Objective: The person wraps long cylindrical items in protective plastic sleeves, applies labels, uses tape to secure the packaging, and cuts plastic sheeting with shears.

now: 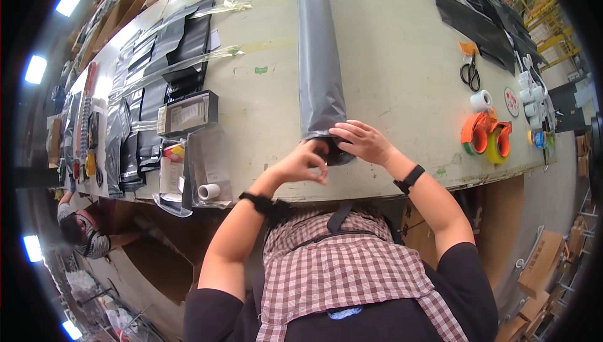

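- bench [389, 59]: big pale top, clutter along its left and right edges, middle mostly free.
- grey roll [319, 59]: lies lengthwise from far edge to near edge, open end at the hands.
- right hand [364, 141]: clamped over the roll's mouth; I'd keep it there, pinning.
- left hand [306, 163]: fingers pinched narrow at the mouth; what's in them, can't tell. Work slowly.
- tape dispensers [485, 136]: right edge, near scissors [470, 73].

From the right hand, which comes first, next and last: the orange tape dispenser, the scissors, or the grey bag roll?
Measured from the right hand in the head view:
1. Grey bag roll, under the hand, touched at its near end.
2. Orange tape dispenser, off to the right on the table.
3. Scissors, farther right and toward the far edge.
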